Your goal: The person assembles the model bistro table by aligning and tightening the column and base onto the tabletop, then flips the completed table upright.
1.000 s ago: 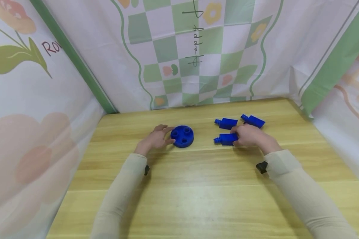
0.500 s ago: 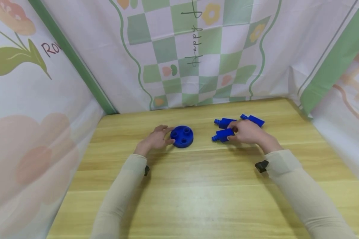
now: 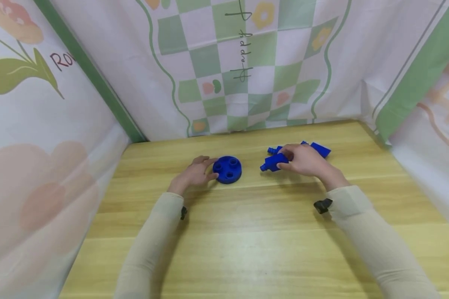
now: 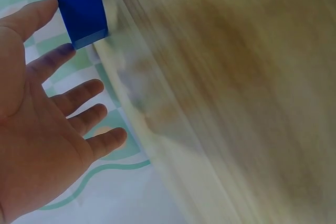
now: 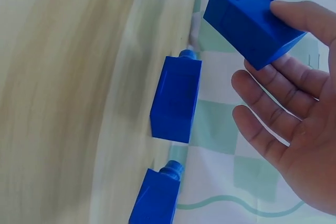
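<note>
My left hand (image 3: 194, 173) rests at the left side of a round blue base (image 3: 227, 169) with three round sockets. In the left wrist view its thumb and index fingertip touch the edge of that base (image 4: 81, 9), and the other fingers are spread. My right hand (image 3: 304, 160) pinches a blue bottle-shaped block (image 3: 275, 162) by its wide end, between thumb and fingers. This block is tilted, its ridged neck pointing left and down towards the base. Two more such blocks lie behind the right hand, partly hidden by it; the right wrist view shows a nearer block (image 5: 176, 98) and a farther block (image 5: 157, 198).
Everything lies on a wooden table (image 3: 247, 236). A patterned cloth (image 3: 205, 60) hangs along the back edge, with more cloth at the left and right sides. Dark wrist devices, such as the right wrist camera (image 3: 323, 206), stick out below the cuffs.
My right hand has lifted the front bottle-shaped block and carried it left and slightly back, tilting its neck downward. My left hand and the round base have stayed in place.
</note>
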{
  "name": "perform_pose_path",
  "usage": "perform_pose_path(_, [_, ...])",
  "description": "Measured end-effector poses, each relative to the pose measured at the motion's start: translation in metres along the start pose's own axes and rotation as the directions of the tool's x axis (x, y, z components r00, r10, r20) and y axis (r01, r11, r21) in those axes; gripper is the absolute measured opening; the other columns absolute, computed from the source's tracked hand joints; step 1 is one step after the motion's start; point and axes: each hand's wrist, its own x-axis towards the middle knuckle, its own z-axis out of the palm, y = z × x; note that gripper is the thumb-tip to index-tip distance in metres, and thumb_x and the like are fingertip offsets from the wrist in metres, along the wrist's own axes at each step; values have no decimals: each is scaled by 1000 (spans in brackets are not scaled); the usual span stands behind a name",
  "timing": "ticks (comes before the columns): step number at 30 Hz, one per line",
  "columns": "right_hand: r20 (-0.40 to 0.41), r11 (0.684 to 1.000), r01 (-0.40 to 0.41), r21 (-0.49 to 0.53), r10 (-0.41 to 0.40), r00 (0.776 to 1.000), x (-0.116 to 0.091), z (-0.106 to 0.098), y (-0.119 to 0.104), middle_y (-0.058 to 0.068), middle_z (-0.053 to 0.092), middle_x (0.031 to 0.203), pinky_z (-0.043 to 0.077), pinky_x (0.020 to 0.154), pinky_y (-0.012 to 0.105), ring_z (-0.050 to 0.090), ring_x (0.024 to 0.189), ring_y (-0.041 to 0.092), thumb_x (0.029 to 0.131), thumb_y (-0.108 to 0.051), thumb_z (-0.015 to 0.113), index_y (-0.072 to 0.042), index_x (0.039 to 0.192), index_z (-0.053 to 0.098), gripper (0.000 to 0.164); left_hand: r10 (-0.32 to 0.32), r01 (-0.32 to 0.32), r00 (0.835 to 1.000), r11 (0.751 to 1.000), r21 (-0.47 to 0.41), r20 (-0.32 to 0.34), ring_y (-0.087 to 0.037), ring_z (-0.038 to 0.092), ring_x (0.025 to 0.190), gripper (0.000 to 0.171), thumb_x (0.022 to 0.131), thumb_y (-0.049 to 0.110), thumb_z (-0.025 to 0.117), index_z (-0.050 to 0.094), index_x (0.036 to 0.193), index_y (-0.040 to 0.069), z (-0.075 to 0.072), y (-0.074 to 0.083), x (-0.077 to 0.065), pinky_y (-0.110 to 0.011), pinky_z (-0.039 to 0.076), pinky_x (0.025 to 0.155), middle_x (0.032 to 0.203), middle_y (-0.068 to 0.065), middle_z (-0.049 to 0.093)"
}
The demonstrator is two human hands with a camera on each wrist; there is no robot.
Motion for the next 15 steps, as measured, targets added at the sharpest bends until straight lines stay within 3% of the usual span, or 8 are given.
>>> perform_pose_path(5, [-27, 1000, 0, 16, 0, 1000, 1, -3, -7, 11, 72, 107, 45, 98, 56, 66, 102, 31, 89, -40, 73, -7, 121, 64, 47, -1, 1, 1000, 1000, -6, -2, -36, 12, 155, 68, 99, 50, 55, 31, 158, 25, -1, 0, 0, -57, 27, 121, 165, -17, 21])
perform_pose_path(15, [-42, 997, -15, 71, 18, 999, 6, -7, -20, 11, 70, 112, 50, 92, 52, 65, 106, 31, 89, -46, 72, -11, 124, 63, 50, 5, -5, 1000, 1000, 4, -6, -36, 13, 155, 69, 99, 52, 55, 31, 158, 25, 1, -2, 4, -56, 27, 121, 165, -17, 22])
